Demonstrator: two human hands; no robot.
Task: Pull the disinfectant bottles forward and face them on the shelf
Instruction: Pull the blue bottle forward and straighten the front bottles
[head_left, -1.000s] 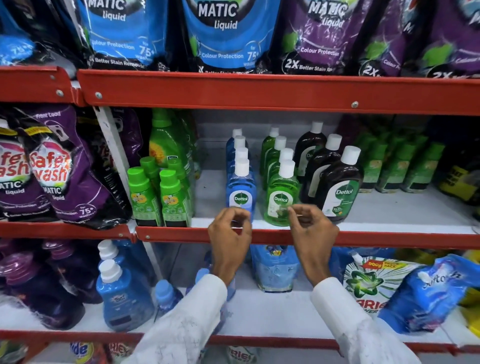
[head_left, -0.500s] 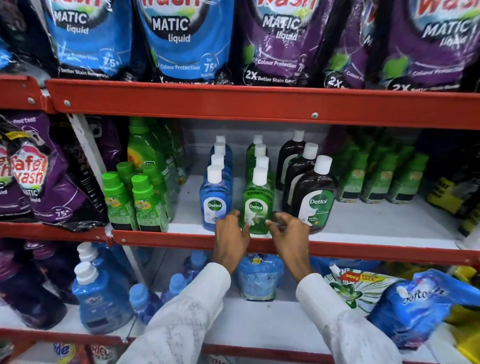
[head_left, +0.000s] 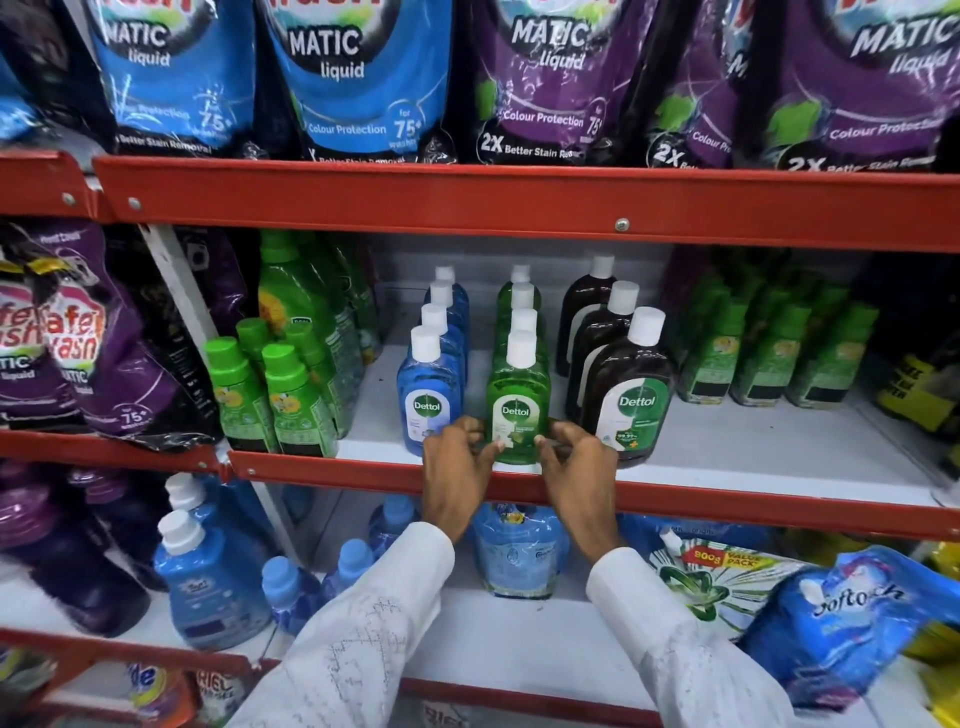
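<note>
Head view, near to far. White sleeves (head_left: 363, 639) lowest in frame. Left hand (head_left: 457, 467) and right hand (head_left: 579, 467): both raised to the red shelf edge (head_left: 337, 470), fingertips pinched on either side of the front green bottle (head_left: 519, 410) near its base; grip closed on it from both flanks. Green bottle: upright, at the shelf lip, label facing out. Front blue bottle (head_left: 428, 400): just left of it, upright, label out, at the lip. Front brown bottle (head_left: 631, 405): just right, label out, also forward. Behind each, a file of matching bottles running back on the white shelf (head_left: 727, 447).

Progress, as judged: the three front bottles appear pulled forward and faced; the green one seems in final squaring. Rear bottles may need closing up.

Obscured: base of the green bottle, behind the fingers. Rear labels hidden by the bottles ahead. Dim green bottles (head_left: 769, 358) far right are blurred; brand probably unreadable.
</note>
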